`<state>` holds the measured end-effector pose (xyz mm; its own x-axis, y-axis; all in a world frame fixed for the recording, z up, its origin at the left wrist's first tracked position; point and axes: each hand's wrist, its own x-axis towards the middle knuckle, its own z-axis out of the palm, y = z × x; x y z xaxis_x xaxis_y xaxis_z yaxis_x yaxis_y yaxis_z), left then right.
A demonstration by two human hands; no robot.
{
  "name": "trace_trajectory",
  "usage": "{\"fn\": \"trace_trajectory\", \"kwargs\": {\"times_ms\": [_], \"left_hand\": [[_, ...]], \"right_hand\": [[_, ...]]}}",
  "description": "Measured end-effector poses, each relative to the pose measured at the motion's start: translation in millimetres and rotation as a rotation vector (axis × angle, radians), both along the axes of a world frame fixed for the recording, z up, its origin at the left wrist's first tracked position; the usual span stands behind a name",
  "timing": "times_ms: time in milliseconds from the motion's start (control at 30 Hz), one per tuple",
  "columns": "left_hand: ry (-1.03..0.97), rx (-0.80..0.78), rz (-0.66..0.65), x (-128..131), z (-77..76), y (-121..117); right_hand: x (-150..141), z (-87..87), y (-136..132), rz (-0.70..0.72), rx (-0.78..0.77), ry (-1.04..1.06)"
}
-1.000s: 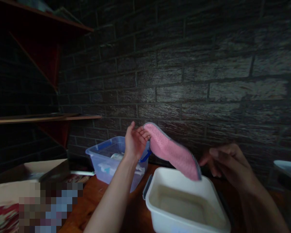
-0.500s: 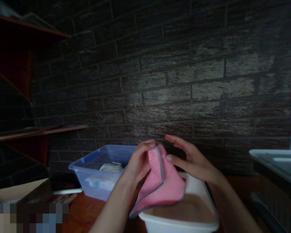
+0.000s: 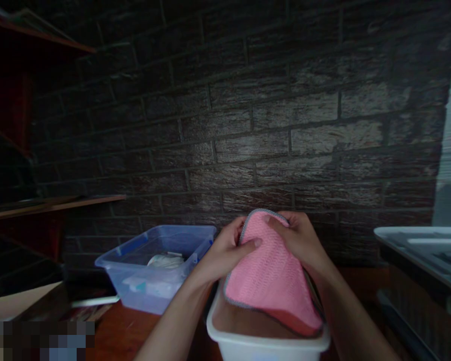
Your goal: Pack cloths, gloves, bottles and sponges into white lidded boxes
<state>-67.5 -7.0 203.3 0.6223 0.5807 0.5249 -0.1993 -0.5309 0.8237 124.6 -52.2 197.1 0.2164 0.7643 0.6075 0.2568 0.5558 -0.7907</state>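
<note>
A pink cleaning cloth (image 3: 270,271) with a black-and-white checked edge hangs between my two hands, above a white plastic tub (image 3: 225,333). My left hand (image 3: 235,250) grips its left side, thumb lying across the front. On the upper right edge, my right hand (image 3: 298,235) pinches it with the thumb in front and the fingers behind. The cloth's lower end droops over the tub's opening and hides part of the inside.
Left of the tub stands a clear bluish plastic bin (image 3: 150,271) with white items inside. A cardboard box (image 3: 33,301) sits at the far left, below wooden shelves (image 3: 78,200). At right is a container with a pale lid (image 3: 424,235). A dark brick wall (image 3: 248,125) rises behind.
My right hand has closed on the cloth, where before it was spread beside it. The cloth is now opened out wider and has shifted right. The view has turned slightly right.
</note>
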Motion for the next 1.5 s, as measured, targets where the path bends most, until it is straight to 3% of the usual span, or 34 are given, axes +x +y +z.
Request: {"fn": "trace_trajectory", "kwargs": {"times_ms": [100, 200, 333, 467, 600, 700, 900, 1200, 1500], "left_hand": [[0.047, -0.036, 0.049, 1.1, -2.1, 9.9], [0.04, 0.029, 0.122, 0.9, -2.7, 13.8], [0.079, 0.109, 0.111, -1.6, -1.5, 11.1], [0.208, 0.078, 0.029, -16.3, 1.7, 14.6], [0.269, 0.079, 0.02, -36.8, 5.9, 30.3], [0.175, 0.04, 0.076, -44.6, 8.3, 39.6], [-0.109, -0.11, 0.131, -43.0, 9.9, 43.1], [-0.378, -0.056, 0.388, -46.7, 9.1, 59.6], [-0.442, -0.076, 0.311, -49.3, 14.4, 57.4]], "right_hand": [[7.1, 3.7, -6.7, 0.027, -0.028, 0.097], [7.0, 4.9, -10.7, 0.135, -0.068, 0.046], [2.0, 3.4, -9.0, 0.209, -0.068, -0.039], [6.2, 3.9, -7.2, 0.076, 0.049, 0.038], [20.2, 3.8, -7.2, -0.175, 0.172, 0.222], [29.2, 1.6, -6.4, -0.259, 0.228, 0.347], [38.2, -1.5, -1.4, -0.26, 0.273, 0.468], [37.9, 2.7, 0.6, -0.037, 0.151, 0.512], [34.7, 6.2, -0.2, 0.009, 0.151, 0.59]]}}
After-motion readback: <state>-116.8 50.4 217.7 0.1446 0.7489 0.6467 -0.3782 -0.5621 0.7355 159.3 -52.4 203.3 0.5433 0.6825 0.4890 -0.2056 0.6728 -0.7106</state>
